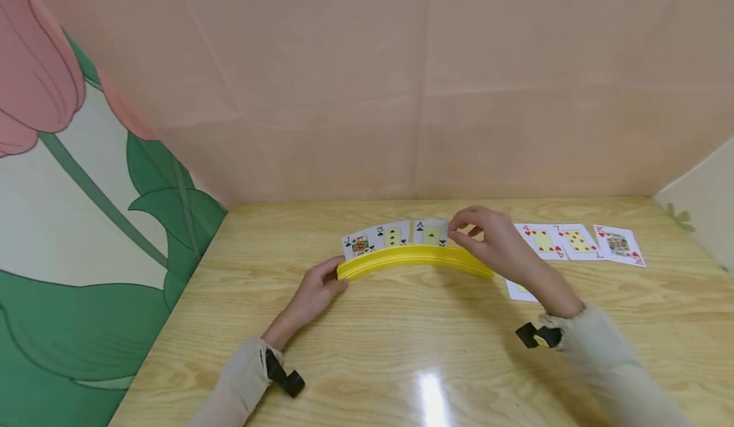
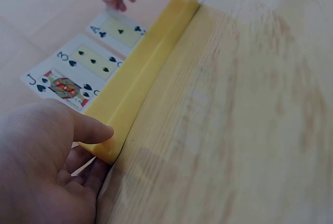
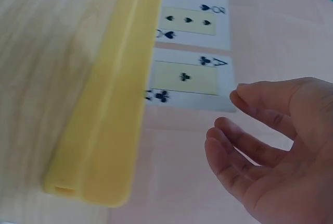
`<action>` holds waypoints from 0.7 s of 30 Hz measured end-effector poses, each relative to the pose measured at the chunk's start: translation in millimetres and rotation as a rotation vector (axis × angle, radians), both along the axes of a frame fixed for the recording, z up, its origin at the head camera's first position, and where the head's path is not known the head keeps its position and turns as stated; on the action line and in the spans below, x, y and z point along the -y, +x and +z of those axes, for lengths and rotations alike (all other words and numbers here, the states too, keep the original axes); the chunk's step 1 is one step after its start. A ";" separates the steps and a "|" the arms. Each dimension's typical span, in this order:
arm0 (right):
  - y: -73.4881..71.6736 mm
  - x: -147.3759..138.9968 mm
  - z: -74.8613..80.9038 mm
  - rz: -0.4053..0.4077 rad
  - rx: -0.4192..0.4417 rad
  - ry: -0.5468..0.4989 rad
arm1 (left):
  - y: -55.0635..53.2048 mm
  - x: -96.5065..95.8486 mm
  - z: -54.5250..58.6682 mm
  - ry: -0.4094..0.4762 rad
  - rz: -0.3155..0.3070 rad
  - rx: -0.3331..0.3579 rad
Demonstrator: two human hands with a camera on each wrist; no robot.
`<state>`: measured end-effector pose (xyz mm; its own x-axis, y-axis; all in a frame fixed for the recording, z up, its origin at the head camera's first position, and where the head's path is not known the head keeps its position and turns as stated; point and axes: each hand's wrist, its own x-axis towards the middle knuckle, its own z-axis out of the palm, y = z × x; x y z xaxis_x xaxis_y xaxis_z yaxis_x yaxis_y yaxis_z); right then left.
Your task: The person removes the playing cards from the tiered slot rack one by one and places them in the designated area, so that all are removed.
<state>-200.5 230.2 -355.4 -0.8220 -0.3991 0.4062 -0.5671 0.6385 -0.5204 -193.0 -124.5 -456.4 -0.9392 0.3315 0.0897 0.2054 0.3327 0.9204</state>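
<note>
A curved yellow card holder [image 1: 413, 255] stands on the table. My left hand [image 1: 314, 293] grips its left end, the thumb [image 2: 93, 130] lying on the near side. Upright in the holder are a jack of spades [image 1: 359, 245], a three of spades [image 1: 392, 234] and an ace of clubs [image 1: 429, 232]. Beside the ace's upper corner is my right hand [image 3: 281, 151], its fingers loosely bent and a gap between thumb and fingertips. Nothing shows between them. In the head view this hand hides the holder's right part.
To the right lie a red four [image 1: 540, 241], a red seven [image 1: 576, 242] and a red court card [image 1: 619, 245]. Another card [image 1: 518, 292] is partly hidden beneath my right forearm. A pink-draped wall [image 1: 344, 95] rises behind the wooden table [image 1: 390, 350].
</note>
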 end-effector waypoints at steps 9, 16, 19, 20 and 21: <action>-3.6 4.1 -20.0 0.026 0.185 -0.063 | 0.2 -2.0 -0.5 -0.014 0.017 -0.010; -2.0 9.4 -26.2 0.022 0.182 -0.017 | 0.6 -1.6 -1.2 -0.005 0.014 -0.004; -1.5 9.0 -26.7 0.019 0.167 -0.004 | 1.5 -1.2 -0.4 -0.012 0.011 -0.003; -1.5 8.8 -26.6 0.018 0.164 0.000 | 1.9 -1.3 0.3 -0.015 0.011 -0.002; -1.5 8.7 -26.6 0.018 0.161 0.001 | 1.9 -1.3 0.6 -0.018 0.010 0.001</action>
<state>-202.0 221.5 -382.0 -0.8690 -0.4150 0.2696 -0.4881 0.6291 -0.6049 -191.1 -123.2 -455.8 -0.9424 0.3239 0.0831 0.2015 0.3516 0.9142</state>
